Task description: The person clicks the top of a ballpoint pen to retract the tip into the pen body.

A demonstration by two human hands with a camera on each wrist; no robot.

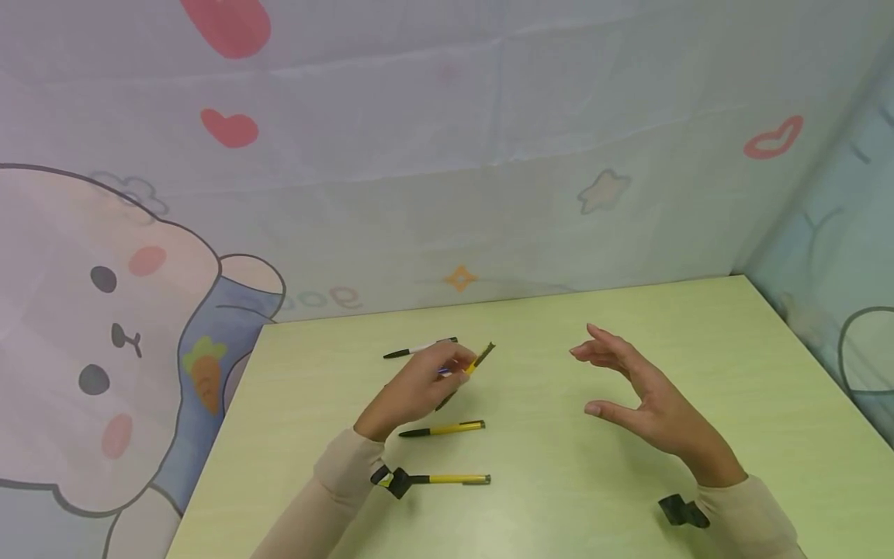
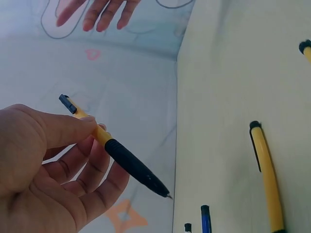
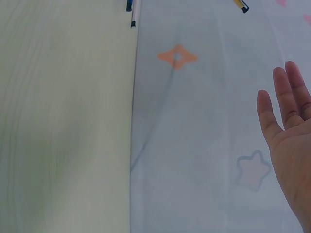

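Observation:
Between thumb and fingers, my left hand (image 1: 423,385) pinches a yellow pen (image 2: 101,134) with a black grip and clip, held above the table. Its tip points down and to the right in the left wrist view. Under and behind this hand, a blue pen (image 2: 206,219) is mostly hidden in the head view. Just beyond lies a white pen (image 1: 421,348) with a black grip. Nearer the front lie two more yellow pens, one (image 1: 447,428) above the other (image 1: 457,480). My right hand (image 1: 649,400) hovers at the right, fingers spread and holding nothing.
The pens lie on a pale yellow-green table (image 1: 545,481). A printed cloth (image 1: 391,194) with hearts, stars and a cartoon animal hangs along the back edge, and another cloth (image 1: 852,256) borders the right side. Each wrist wears a small black camera mount (image 1: 683,512).

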